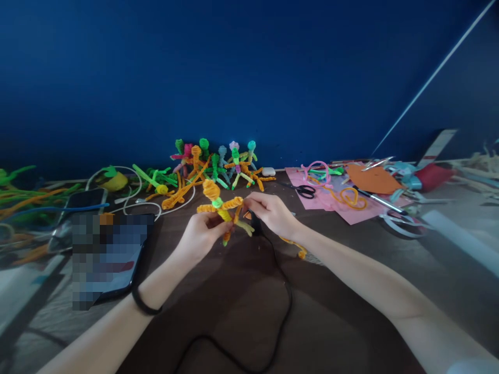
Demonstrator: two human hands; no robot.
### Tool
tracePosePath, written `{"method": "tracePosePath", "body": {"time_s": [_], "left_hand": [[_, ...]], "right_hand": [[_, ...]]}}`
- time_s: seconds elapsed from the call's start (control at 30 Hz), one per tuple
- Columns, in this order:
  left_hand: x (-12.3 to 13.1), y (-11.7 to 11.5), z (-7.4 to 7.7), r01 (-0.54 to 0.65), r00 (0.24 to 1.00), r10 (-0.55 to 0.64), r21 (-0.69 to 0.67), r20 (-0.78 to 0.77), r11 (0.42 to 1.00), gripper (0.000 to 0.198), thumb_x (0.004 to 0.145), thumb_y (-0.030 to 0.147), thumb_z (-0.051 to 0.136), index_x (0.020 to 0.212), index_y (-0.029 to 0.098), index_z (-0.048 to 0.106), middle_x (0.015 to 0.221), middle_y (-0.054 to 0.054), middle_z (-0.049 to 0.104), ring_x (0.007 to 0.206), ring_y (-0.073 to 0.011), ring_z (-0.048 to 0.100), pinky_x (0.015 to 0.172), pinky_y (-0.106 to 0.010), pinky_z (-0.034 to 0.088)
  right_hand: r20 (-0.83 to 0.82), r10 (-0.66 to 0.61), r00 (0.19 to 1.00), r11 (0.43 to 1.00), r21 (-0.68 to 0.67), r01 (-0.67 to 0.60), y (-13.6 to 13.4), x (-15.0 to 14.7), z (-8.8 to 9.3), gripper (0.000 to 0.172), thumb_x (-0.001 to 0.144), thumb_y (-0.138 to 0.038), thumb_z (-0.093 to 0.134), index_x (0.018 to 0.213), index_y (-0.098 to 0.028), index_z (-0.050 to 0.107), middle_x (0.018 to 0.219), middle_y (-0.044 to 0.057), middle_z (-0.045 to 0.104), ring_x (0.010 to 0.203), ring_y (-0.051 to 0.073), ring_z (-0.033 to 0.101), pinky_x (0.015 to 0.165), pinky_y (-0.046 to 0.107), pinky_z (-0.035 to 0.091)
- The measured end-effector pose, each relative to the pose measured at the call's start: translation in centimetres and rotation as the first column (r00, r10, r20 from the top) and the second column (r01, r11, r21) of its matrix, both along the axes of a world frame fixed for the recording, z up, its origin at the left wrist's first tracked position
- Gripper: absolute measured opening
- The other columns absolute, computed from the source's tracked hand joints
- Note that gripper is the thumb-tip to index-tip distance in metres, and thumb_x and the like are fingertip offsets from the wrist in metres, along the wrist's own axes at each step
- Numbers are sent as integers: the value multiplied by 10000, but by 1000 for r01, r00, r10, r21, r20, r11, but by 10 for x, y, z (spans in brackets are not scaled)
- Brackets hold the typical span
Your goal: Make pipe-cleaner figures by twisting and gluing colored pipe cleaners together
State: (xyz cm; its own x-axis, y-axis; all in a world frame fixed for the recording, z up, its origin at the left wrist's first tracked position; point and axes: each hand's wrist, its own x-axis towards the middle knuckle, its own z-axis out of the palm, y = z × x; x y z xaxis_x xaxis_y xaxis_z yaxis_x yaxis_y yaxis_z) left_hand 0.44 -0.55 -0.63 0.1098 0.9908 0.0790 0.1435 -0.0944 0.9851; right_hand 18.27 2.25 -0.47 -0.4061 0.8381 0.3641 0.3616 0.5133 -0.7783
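Note:
My left hand is closed around the body of a small pipe-cleaner figure with an orange head, orange arms and a yellow-green trunk, held upright above the dark table. My right hand pinches the figure's right arm and leg area with its fingertips. An orange pipe cleaner piece lies on the table under my right wrist.
Several finished pipe-cleaner figures lean against the blue wall. A phone lies at left, with white cables and loose pipe cleaners. Scissors, pink paper and orange paper lie at right. A black cable runs down the table.

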Motion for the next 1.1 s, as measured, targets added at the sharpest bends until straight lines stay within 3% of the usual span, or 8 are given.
{"method": "tracePosePath", "body": {"time_s": [0.13, 0.27, 0.47, 0.67, 0.77, 0.87, 0.97, 1.1], "left_hand": [[3, -4, 2, -17, 986, 23, -40, 165, 999, 106, 582, 182, 712, 672, 144, 671, 599, -27, 667, 561, -156, 615, 541, -249, 506], [4, -7, 4, -1, 951, 20, -62, 307, 998, 195, 565, 176, 743, 737, 147, 656, 624, -7, 660, 602, -152, 630, 570, -245, 521], [3, -8, 6, 79, 931, -48, -71, 362, 994, 177, 598, 181, 734, 755, 138, 665, 641, -28, 673, 620, -161, 638, 571, -249, 520], [1, -4, 3, -14, 922, 20, -18, 387, 1000, 150, 612, 185, 714, 747, 148, 663, 669, -23, 677, 583, -136, 619, 563, -236, 506], [-2, -1, 0, -122, 950, 110, 23, 291, 992, 158, 623, 214, 699, 765, 151, 667, 697, -28, 683, 643, -148, 629, 597, -234, 493], [-7, 2, -1, -207, 978, 203, 120, 39, 971, 135, 644, 234, 676, 747, 147, 678, 674, -26, 683, 641, -153, 620, 596, -232, 469], [-10, 3, 1, -215, 955, 247, 190, -166, 958, 111, 669, 219, 637, 730, 142, 688, 661, -28, 686, 623, -157, 609, 587, -237, 450], [-11, 4, 3, -175, 917, 243, 229, -315, 958, 137, 695, 221, 590, 733, 139, 693, 642, -22, 678, 604, -158, 595, 591, -250, 441]], "right_hand": [[-14, 5, 1000, 1000, -23, -5, 4, 0, -3, 350, 876, -400, 382, 696, -157, 559, 613, -7, 489, 581, 96, 416, 574, 223, 301], [-9, 48, 999, 987, -153, -48, 6, -4, -8, 381, 860, -436, 397, 669, -143, 548, 556, -32, 407, 541, 81, 363, 534, 214, 267], [-42, 288, 957, 922, -257, -289, 2, -8, -16, 307, 847, -375, 433, 728, -125, 564, 674, 3, 512, 616, 90, 426, 571, 213, 314], [161, 221, 962, 964, -185, -190, -8, -13, -14, 332, 881, -369, 368, 814, -156, 614, 621, -11, 479, 550, 86, 395, 544, 220, 309], [255, 271, 928, 961, -132, -244, -13, -17, -13, 302, 878, -347, 393, 794, -159, 613, 662, 6, 526, 605, 100, 447, 595, 228, 332], [327, 289, 900, 957, -96, -273, -16, -18, -9, 327, 881, -377, 396, 707, -162, 571, 589, -11, 484, 553, 91, 427, 555, 218, 308], [374, 230, 898, 967, 16, -255, -17, -14, -3, 350, 882, -381, 403, 648, -156, 533, 523, -32, 408, 499, 73, 379, 527, 211, 270], [342, 183, 922, 974, 65, -217, -15, -9, 3, 320, 878, -363, 420, 726, -149, 605, 544, -23, 471, 506, 68, 405, 532, 202, 273]]}}
